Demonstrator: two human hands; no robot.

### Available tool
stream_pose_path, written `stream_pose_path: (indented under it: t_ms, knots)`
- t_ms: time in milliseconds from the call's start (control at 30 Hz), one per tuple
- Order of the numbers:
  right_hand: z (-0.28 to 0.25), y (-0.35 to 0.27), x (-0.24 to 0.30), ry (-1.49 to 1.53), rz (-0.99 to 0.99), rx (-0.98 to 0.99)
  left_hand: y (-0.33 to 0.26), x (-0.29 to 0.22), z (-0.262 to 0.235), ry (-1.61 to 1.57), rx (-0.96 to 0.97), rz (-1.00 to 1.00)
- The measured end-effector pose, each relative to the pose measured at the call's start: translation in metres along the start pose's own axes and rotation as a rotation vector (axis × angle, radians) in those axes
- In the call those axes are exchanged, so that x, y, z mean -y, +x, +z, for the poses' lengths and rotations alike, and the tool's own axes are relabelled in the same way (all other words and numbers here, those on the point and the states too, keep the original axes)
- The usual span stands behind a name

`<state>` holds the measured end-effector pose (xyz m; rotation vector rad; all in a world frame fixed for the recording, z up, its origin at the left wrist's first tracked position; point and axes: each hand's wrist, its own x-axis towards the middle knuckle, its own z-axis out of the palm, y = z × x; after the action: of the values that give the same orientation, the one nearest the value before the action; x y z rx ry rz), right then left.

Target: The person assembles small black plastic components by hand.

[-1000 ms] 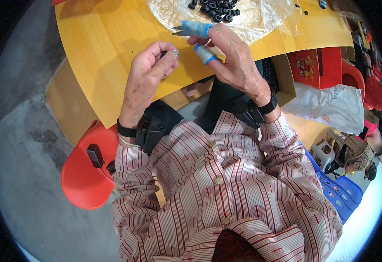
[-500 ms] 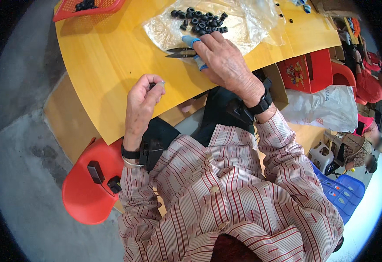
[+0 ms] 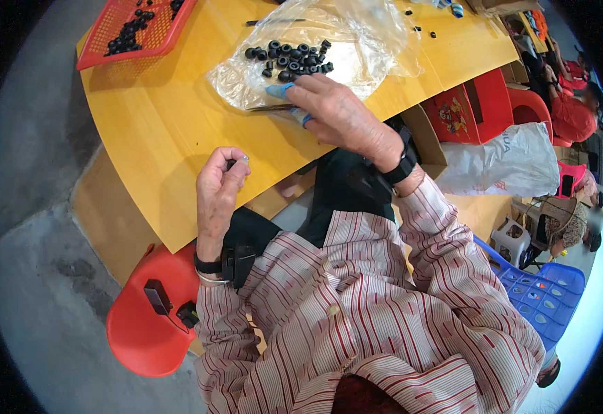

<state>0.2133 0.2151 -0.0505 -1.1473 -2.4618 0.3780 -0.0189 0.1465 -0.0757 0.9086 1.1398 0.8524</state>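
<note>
The left hand (image 3: 220, 188) pinches a mostly hidden dark piece (image 3: 231, 164) over the counter (image 3: 143, 148). The right hand (image 3: 343, 117) grasps snips (image 3: 267, 109), fingers covering the handles, near black parts (image 3: 295, 53); a red basket (image 3: 125, 56) is cut off.

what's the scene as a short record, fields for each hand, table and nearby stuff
left hand: closed on a small dark piece, mostly hidden
right hand: blue finger covers; holds dark snips, blades pointing left
yellow table: clear plastic sheet bearing small black parts
red basket: on table, far left, black parts inside
nearby: red seat at left, white sack at right
</note>
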Motion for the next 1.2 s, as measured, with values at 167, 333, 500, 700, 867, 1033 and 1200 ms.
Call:
stream_pose_path:
  t_ms: [167,333,500,700,867,1033,1200]
  knots:
    - [-0.015,-0.001,-0.024,0.356,0.254,0.171,0.002,0.0,0.002,0.001,-0.003,0.014]
    - [-0.028,0.003,-0.026,0.732,0.438,0.167,0.002,0.001,0.002,0.037,0.0,0.037]
    - [0.003,0.016,-0.011,1.009,0.501,-0.113,0.002,0.001,0.002,0.003,-0.003,0.045]
    - [0.05,0.038,0.023,0.93,0.623,-0.4,0.002,0.003,0.003,-0.015,-0.015,0.043]
    - [0.047,0.034,0.033,0.335,0.357,-0.411,0.003,0.003,0.003,-0.047,-0.026,0.023]
    - [0.024,0.017,0.041,0.592,0.304,-0.219,0.007,-0.009,0.006,-0.213,-0.044,-0.023]
    - [0.016,0.008,0.046,0.742,0.116,-0.129,0.007,-0.021,0.005,-0.341,0.073,-0.069]
